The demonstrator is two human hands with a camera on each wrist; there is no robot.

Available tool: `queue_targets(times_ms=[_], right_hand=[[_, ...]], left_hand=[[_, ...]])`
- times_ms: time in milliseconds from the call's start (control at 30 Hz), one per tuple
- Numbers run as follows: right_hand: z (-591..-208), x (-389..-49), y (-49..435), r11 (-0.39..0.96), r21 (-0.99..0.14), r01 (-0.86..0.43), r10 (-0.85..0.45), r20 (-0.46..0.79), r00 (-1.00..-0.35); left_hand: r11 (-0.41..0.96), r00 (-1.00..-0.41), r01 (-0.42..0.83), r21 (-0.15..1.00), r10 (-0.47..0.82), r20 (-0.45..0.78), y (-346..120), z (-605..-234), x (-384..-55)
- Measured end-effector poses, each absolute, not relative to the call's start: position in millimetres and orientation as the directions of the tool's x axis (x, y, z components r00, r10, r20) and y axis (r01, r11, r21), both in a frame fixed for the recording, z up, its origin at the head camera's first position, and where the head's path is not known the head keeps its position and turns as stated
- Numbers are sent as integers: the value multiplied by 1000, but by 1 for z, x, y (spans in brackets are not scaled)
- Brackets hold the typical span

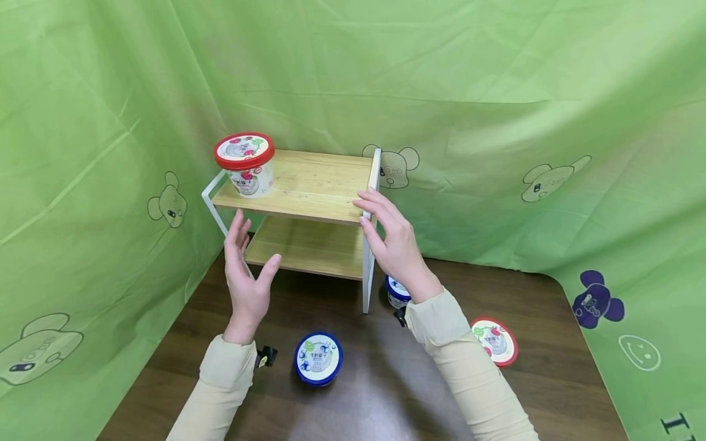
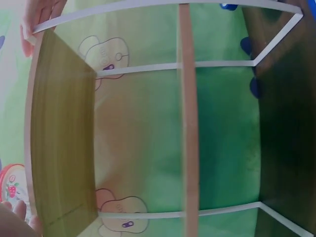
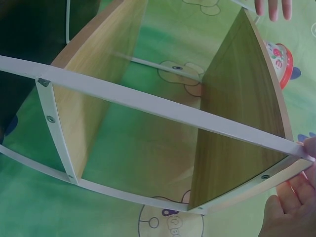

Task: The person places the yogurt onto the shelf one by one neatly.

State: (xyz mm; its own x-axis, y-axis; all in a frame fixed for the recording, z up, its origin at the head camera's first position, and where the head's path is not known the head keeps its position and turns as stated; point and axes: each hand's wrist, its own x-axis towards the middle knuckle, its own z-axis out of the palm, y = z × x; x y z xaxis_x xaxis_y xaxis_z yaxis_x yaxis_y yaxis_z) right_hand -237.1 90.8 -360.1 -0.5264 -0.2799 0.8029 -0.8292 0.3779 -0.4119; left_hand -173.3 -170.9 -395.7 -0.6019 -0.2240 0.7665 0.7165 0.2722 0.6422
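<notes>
A two-tier wooden shelf point(image 1: 325, 184) with a white metal frame stands before me. On its top board, at the left end, is a tub with a red lid point(image 1: 244, 152), printed with red fruit. My left hand point(image 1: 246, 285) is raised by the shelf's front left, below that tub, thumb spread and fingers extended, holding nothing. My right hand point(image 1: 394, 242) is at the front right corner of the top, its fingertips point(image 1: 365, 197) right at the white frame. In the right wrist view the fingers lie beside the frame's corner, loosely bent.
A blue-lidded tub point(image 1: 318, 359) stands on the dark wooden table point(image 1: 386, 380) in front of the shelf. Another blue-lidded tub point(image 1: 397, 291) is right of the shelf, partly behind my right wrist. A red-lidded tub point(image 1: 496, 342) is farther right. Green printed cloth point(image 1: 469, 92) hangs around the table.
</notes>
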Motion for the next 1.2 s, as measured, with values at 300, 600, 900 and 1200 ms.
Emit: queue_targets(times_ms=[300,600,900,1200], right_hand=[[-359,-236,91,382,-414,-826,-287,797,-532],[-360,-236,91,381,-409,-829,-281,803,-525],[-360,-236,91,378,-407,-831,-278,806,-522],[-359,-235,90,387,-407,-828,-280,803,-526]], left_hand=[[232,-667,687,688,-175,725,-178,-422,-169],[276,-726,629,727,-125,676,-162,-415,-143],[287,-783,576,765,-74,617,-160,-448,-142],[307,-811,550,777,-25,584,-162,-488,-142]])
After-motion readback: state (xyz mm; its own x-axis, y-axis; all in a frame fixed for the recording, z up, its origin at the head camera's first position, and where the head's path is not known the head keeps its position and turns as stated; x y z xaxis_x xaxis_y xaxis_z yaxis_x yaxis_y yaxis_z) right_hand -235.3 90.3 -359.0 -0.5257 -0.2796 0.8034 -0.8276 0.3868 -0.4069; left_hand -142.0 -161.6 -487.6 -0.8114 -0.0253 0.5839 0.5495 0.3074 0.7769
